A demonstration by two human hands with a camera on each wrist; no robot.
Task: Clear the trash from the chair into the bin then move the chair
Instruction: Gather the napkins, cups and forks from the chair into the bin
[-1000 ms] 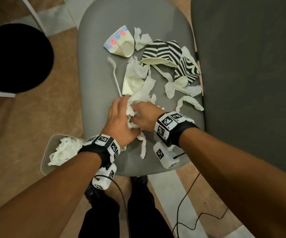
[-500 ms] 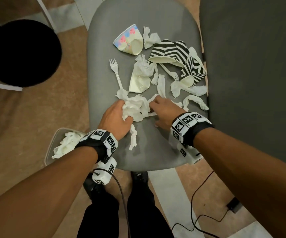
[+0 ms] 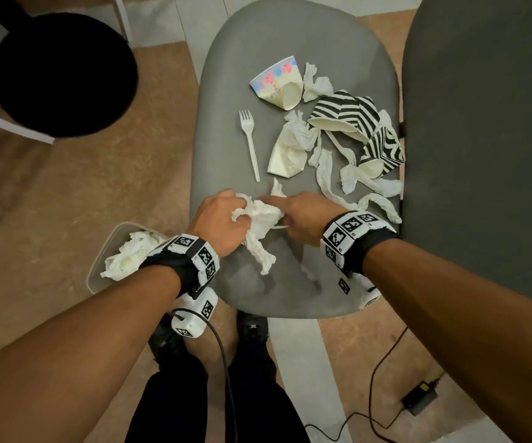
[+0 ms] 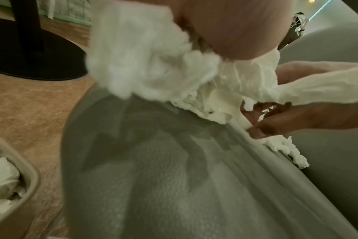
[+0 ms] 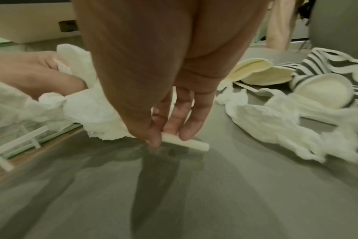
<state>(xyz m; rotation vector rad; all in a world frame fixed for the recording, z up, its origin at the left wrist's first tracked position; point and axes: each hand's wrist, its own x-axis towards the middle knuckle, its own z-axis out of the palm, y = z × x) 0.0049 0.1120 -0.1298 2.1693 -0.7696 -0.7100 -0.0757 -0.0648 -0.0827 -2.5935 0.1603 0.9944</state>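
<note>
A grey chair seat (image 3: 258, 43) carries the trash. My left hand (image 3: 237, 211) grips a bunch of crumpled white tissue (image 3: 261, 219) near the seat's front, with a strip hanging down; the tissue (image 4: 153, 56) fills the left wrist view. My right hand (image 3: 285, 215) is beside it and pinches a white plastic utensil handle (image 5: 196, 143) against the seat. Further back lie a white fork (image 3: 250, 142), a pastel cup (image 3: 277, 84), a cream cup (image 3: 287, 158), two zebra-striped cups (image 3: 344, 113) and loose tissue strips (image 3: 379, 203). The beige bin (image 3: 98, 273) on the floor front-left holds tissue.
A dark grey upholstered surface (image 3: 482, 123) borders the seat on the right. A black round base (image 3: 63, 71) stands on the floor at the far left. A cable and a power adapter (image 3: 418, 398) lie on the floor at the right, behind my feet (image 3: 251, 327).
Both hands have drawn the tissue bunch back toward the seat's front edge, away from the cups. The white fork now lies uncovered. The right hand has closed on the utensil handle.
</note>
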